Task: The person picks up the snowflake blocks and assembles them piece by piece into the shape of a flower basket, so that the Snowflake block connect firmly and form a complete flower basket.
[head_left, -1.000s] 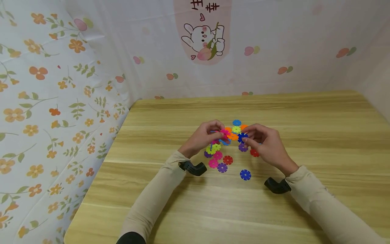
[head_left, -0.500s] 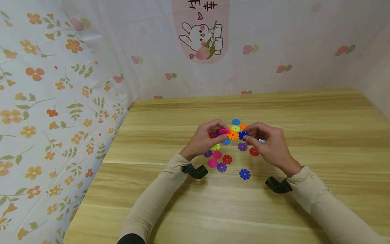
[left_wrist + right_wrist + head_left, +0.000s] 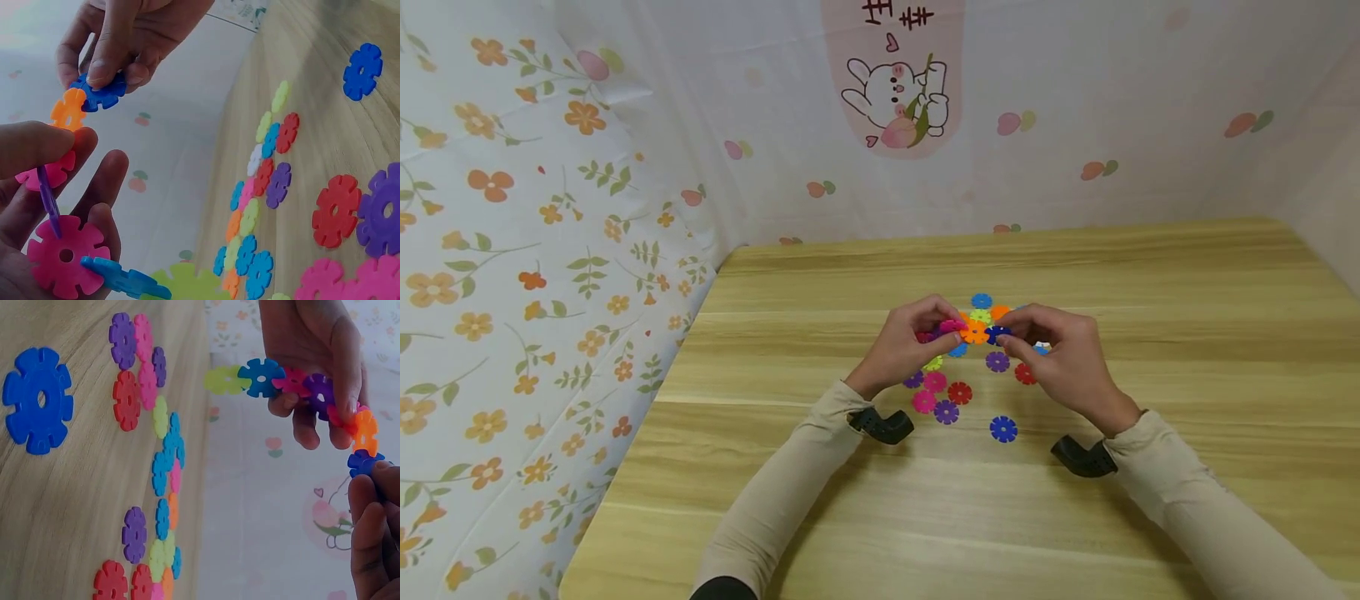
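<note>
My left hand (image 3: 904,343) pinches a chain of notched plastic snowflake discs by its upper pink disc, thumb on top. An orange snowflake disc (image 3: 975,331) sticks out past the fingertips. Between thumb and fingers my right hand (image 3: 1071,358) pinches a dark blue snowflake disc (image 3: 103,94), its edge meeting the orange one. In the left wrist view the chain runs down across the left palm: a purple disc (image 3: 49,194), a lower pink disc (image 3: 47,250), a light blue disc (image 3: 125,278) and a yellow-green disc (image 3: 187,284). The head view hides most of it behind the left hand.
Loose snowflake discs in several colours lie on the wooden table (image 3: 865,500) beneath the hands. A blue disc (image 3: 1003,429) lies apart, nearer the front, and a red disc (image 3: 959,393) is among those at left. A printed curtain (image 3: 737,100) hangs behind the table.
The left hand has turned, so the chain's hanging yellow-green end has passed out of the head view. The gap between the orange and dark blue discs has closed, and the dark blue disc has tilted flatter.
</note>
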A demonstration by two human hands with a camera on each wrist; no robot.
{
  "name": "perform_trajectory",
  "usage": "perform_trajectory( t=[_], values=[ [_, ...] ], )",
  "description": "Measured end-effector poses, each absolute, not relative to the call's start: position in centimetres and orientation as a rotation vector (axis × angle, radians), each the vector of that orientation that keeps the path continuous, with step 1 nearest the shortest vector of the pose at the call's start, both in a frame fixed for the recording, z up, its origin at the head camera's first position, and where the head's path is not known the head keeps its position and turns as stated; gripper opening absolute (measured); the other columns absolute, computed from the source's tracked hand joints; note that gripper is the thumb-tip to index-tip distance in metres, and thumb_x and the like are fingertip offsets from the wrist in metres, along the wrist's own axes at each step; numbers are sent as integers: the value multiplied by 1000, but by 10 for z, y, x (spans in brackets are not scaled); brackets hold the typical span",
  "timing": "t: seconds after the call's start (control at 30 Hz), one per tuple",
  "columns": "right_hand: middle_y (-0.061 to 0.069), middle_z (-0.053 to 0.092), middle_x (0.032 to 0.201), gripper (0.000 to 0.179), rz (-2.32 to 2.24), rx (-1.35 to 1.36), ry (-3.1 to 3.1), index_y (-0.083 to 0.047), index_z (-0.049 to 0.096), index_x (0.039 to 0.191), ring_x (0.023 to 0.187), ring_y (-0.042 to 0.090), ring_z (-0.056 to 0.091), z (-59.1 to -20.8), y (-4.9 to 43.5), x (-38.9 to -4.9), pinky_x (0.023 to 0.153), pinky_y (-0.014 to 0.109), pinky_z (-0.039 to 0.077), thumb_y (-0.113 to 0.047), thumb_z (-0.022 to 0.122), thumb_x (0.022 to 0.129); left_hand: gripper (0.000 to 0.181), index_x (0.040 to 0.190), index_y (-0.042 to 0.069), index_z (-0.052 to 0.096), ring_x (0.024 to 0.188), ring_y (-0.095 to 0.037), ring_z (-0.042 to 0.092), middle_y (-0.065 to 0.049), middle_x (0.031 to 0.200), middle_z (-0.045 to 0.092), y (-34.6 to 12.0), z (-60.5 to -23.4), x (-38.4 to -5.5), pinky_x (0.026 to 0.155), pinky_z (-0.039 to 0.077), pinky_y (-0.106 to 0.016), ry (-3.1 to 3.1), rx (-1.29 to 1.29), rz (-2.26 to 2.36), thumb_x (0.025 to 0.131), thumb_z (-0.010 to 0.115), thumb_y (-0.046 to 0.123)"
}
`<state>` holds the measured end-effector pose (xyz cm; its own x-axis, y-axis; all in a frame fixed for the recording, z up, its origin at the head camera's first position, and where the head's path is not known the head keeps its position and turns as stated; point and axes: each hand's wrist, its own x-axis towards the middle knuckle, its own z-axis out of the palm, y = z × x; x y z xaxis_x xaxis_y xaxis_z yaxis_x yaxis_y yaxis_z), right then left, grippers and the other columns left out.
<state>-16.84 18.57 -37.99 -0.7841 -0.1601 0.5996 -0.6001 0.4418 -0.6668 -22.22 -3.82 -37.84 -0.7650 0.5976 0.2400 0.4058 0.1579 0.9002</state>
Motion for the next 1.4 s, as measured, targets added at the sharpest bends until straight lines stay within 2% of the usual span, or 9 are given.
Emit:
perform_trajectory(
  t=[0.23,0.37,0.5,0.67,0.87,0.97,1.1,1.27,1.4],
  values=[
    [8,74,77,21,1197,681,-2223,2,73,93,63,1,67,-378,184,-169,64,8,52,14,77,77,13,109,-1,62,99,-40,72,-22,107,70,-38,-381,-221,82,60,-26,2187,987,1684,97,63,3],
    [8,75,80,20,1183,679,-2239,1,74,93,63,10,70,-377,186,-170,65,8,52,14,77,77,11,109,-1,62,98,-41,72,-23,105,71,-35,-383,-222,84,61,-38,2159,990,1697,98,61,3],
    [8,75,82,20,1217,685,-2272,-1,76,92,64,12,71,-376,188,-172,65,9,53,13,77,78,11,108,1,64,88,-29,71,-20,103,72,-33,-384,-222,81,58,-53,2179,957,1686,99,60,5],
    [6,75,78,20,1254,699,-2298,-4,77,91,62,8,67,-375,190,-176,61,10,52,12,77,78,11,107,2,66,74,-18,62,-23,100,72,-34,-385,-224,69,54,-51,2162,913,1661,100,59,5],
    [6,76,83,18,1193,701,-2382,-4,77,96,67,2,67,-373,189,-181,66,8,53,4,79,81,20,120,4,52,93,-46,69,-28,109,72,-32,-382,-226,78,57,-58,2047,891,1577,101,56,4],
    [6,76,84,19,1202,690,-2452,-4,76,102,69,2,68,-371,191,-183,68,9,54,2,77,84,28,128,8,46,97,-52,66,-31,113,70,-30,-381,-227,74,58,-48,1969,856,1581,101,55,5],
    [7,73,83,19,1282,669,-2514,-3,74,107,69,6,70,-371,193,-183,68,14,57,-1,74,87,30,132,10,49,99,-57,59,-32,113,68,-33,-382,-230,70,54,-30,1914,785,1624,102,54,7],
    [14,73,86,17,1453,573,-2517,-1,72,109,69,7,71,-373,193,-182,64,21,59,-2,70,92,32,135,10,52,109,-56,60,-31,113,69,-36,-380,-233,76,57,-37,1864,740,1660,103,54,11],
    [17,73,90,16,1580,486,-2499,-1,71,110,71,16,72,-374,194,-182,66,26,60,-4,66,95,35,140,7,51,116,-52,61,-32,123,65,-37,-379,-235,78,58,-34,1825,702,1697,106,49,14]
  ],
)
